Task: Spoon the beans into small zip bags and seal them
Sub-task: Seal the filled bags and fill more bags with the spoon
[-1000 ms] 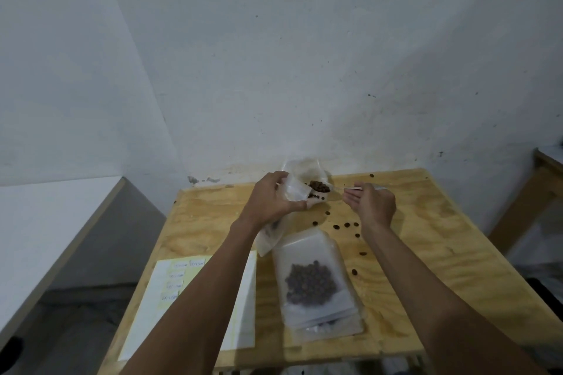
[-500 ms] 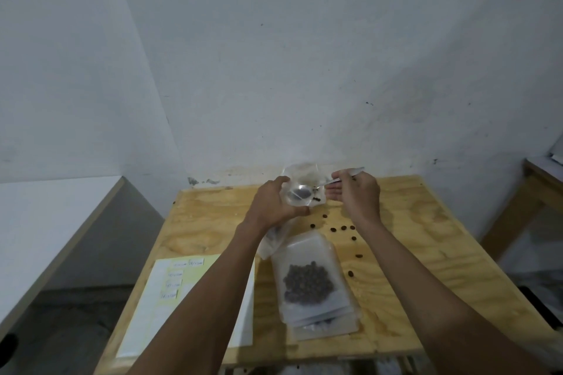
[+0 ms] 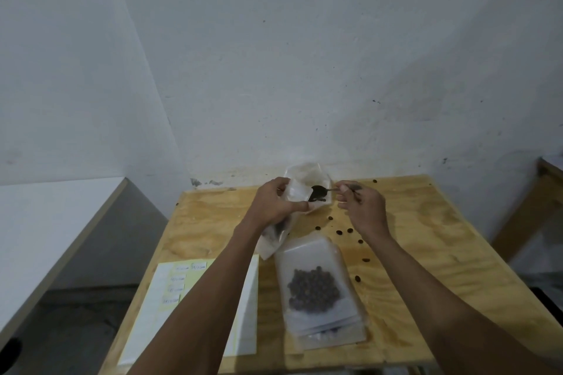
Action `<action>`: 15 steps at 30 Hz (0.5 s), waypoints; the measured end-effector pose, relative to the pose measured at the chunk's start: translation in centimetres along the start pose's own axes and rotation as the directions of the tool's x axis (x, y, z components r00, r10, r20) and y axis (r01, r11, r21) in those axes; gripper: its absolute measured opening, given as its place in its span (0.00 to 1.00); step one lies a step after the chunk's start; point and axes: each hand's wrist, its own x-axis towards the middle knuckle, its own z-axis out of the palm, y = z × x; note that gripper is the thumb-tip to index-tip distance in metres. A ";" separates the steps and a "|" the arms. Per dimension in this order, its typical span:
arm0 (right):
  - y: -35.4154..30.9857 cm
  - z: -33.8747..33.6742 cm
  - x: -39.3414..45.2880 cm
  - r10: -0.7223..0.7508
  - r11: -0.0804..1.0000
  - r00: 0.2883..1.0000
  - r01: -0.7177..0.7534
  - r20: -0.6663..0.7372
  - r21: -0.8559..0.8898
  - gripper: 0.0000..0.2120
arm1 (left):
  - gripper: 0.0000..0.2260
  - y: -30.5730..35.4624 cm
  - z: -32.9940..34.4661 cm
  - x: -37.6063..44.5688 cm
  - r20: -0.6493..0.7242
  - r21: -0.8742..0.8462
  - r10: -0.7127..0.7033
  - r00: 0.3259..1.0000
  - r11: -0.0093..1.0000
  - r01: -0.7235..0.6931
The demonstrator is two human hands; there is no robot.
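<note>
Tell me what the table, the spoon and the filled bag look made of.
Table: unfinished plywood, going by swirling grain and a pale matte face. Spoon: probably metal, with a thin greyish handle; its bowl is too dark to judge. Filled bag: frosted, translucent plastic, since the beans show through it.

My left hand (image 3: 275, 202) gripped a small zip bag (image 3: 274, 237) by its open mouth, the bag hanging down toward the plywood table (image 3: 426, 253) with some dark beans showing through it. My right hand (image 3: 364, 207) pinched the handle of a spoon (image 3: 320, 192), whose bowl sat in the mouth of a larger clear bag (image 3: 307, 173) standing at the table's far edge by the wall. Loose beans (image 3: 339, 232) lay scattered on the wood near my right wrist. Nearer me lay a stack of filled bags (image 3: 316, 289), and left of it a paper sheet (image 3: 195, 307) with small labels.
</note>
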 end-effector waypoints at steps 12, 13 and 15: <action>1.1 0.6 -0.2 0.213 0.971 0.974 -0.202 -0.079 0.131 0.10 | 0.20 3.0 0.5 2.1 0.005 -0.372 0.020 1.000 0.928 -0.016; 1.1 0.6 -0.1 0.257 0.957 0.963 -0.242 -0.080 0.158 0.10 | 0.22 3.1 0.7 2.2 0.006 -0.375 0.022 1.000 0.927 -0.018; 0.9 0.7 0.0 0.359 0.916 0.931 -0.338 -0.064 0.218 0.11 | 0.23 3.3 1.0 2.2 0.011 -0.373 0.025 1.000 0.927 -0.019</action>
